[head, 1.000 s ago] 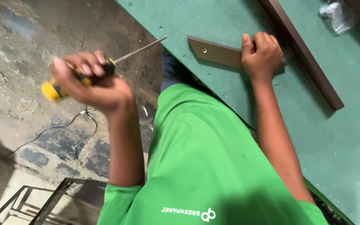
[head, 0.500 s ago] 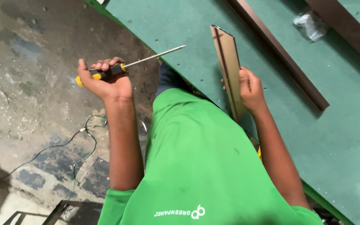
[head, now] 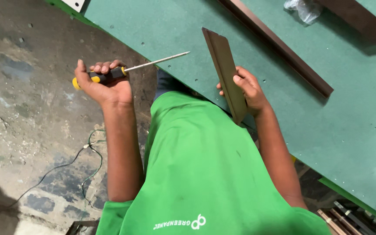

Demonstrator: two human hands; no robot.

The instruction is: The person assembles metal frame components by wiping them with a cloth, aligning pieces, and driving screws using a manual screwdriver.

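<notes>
My left hand point(head: 105, 87) is closed around the yellow-and-black handle of a screwdriver point(head: 153, 63). It is held over the floor, and the thin metal shaft points right toward the green board point(head: 327, 130). My right hand point(head: 250, 90) grips a short flat dark-brown panel piece point(head: 223, 65) by its lower half. The piece is lifted off the board, tilted on edge, with its far end pointing away from me. My green shirt fills the lower middle of the view.
A long dark-brown strip point(head: 279, 45) lies diagonally on the green board. Beyond it are another brown piece point(head: 357, 19) and a clear plastic bag point(head: 301, 8). A thin cable point(head: 88, 156) runs over the rough concrete floor on the left. More strips lie at the bottom right point(head: 344, 215).
My right hand has picked the brown piece up from flat on the board and turned it on edge, closer to me. The left hand kept the screwdriver and shifted slightly.
</notes>
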